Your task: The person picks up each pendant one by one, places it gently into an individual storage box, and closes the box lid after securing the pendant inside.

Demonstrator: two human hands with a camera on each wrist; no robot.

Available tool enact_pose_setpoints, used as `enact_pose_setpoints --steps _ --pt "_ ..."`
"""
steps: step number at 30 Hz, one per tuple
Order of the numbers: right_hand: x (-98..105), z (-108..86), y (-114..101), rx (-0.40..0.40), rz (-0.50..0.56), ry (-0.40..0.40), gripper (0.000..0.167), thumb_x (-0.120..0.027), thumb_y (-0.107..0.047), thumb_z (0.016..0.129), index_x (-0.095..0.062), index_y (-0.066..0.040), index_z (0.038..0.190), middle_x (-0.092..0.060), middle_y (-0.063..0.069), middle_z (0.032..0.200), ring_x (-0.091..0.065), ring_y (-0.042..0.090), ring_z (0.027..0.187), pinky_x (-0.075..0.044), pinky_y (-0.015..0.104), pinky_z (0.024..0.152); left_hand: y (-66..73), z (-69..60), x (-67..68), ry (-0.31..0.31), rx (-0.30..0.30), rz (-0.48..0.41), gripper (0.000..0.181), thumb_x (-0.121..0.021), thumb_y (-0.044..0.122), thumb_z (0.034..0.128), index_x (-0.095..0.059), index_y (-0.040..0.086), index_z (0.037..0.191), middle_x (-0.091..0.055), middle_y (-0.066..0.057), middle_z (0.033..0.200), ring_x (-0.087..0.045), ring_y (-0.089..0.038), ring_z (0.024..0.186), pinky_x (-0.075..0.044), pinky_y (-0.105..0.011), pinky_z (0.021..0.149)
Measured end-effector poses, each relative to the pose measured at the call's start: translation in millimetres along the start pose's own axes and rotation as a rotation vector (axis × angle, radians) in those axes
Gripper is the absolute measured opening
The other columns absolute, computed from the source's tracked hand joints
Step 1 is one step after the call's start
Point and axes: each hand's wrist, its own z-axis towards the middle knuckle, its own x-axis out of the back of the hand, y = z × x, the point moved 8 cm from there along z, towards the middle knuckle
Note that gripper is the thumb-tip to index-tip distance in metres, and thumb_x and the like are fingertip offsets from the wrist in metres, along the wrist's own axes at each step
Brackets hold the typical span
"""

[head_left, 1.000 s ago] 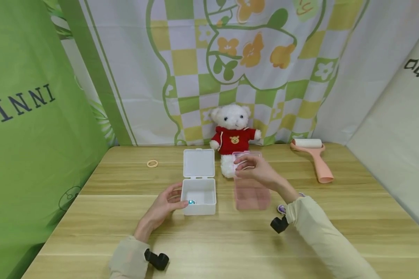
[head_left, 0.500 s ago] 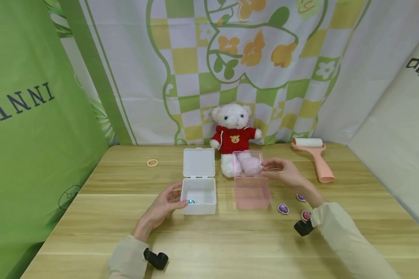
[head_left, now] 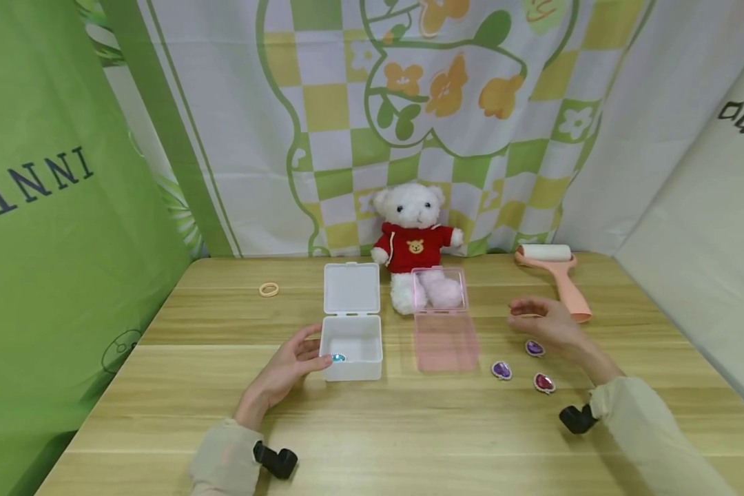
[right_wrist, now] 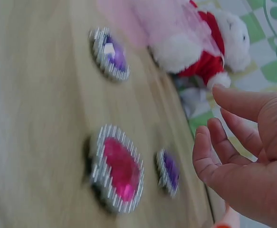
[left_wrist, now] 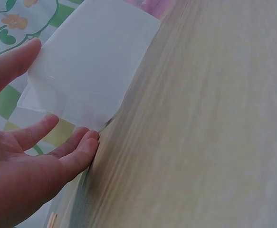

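Note:
In the head view my left hand (head_left: pixel 284 375) rests on the left side of an open white plastic box (head_left: pixel 353 370), its thumb at the front rim and its fingers loosely extended. A blue gem (head_left: pixel 338 357) lies inside, near that thumb. Over the table's right side hovers my right hand (head_left: pixel 552 325), fingers loosely bent and holding nothing. Below and beside it lie a purple oval gem (head_left: pixel 535 348), a purple heart-shaped gem (head_left: pixel 501 370) and a red gem (right_wrist: pixel 123 171), all with sparkling silver rims. A pink see-through box (head_left: pixel 447 342) stands open between the hands.
A white teddy bear in a red hoodie (head_left: pixel 414 248) sits behind the pink box. A lint roller (head_left: pixel 567 289) lies at the back right, and a yellowish ring (head_left: pixel 269 289) at the back left. Patterned curtains (head_left: pixel 322 172) border the wooden table (head_left: pixel 421 441).
My right hand has moved right, from above the pink box to above the gems, which now show fully. The left hand and both boxes have stayed in place.

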Motion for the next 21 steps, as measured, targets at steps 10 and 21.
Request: enact_pose_setpoints --steps 10,21 --pt "21 -13.3 26 -0.047 0.008 -0.018 0.043 -0.065 -0.006 0.09 -0.048 0.017 0.121 -0.062 0.005 0.104 -0.06 0.002 0.085 -0.052 0.023 0.073 1.5 -2.1 -0.5 -0.004 -0.002 -0.001 0.072 -0.069 0.012 0.0872 -0.028 0.001 0.146 -0.042 -0.03 0.136 -0.044 -0.041 0.125 -0.041 -0.042 0.099" --pt "23 -18.8 38 -0.037 -0.131 -0.089 0.046 -0.063 -0.004 0.09 -0.045 0.024 0.122 -0.057 0.035 0.116 -0.058 -0.003 0.086 -0.05 0.02 0.074 -0.6 -2.0 0.2 -0.002 0.002 0.004 0.072 -0.069 0.012 0.0873 -0.029 0.002 0.146 -0.043 -0.03 0.136 -0.044 -0.041 0.125 -0.04 -0.042 0.1"
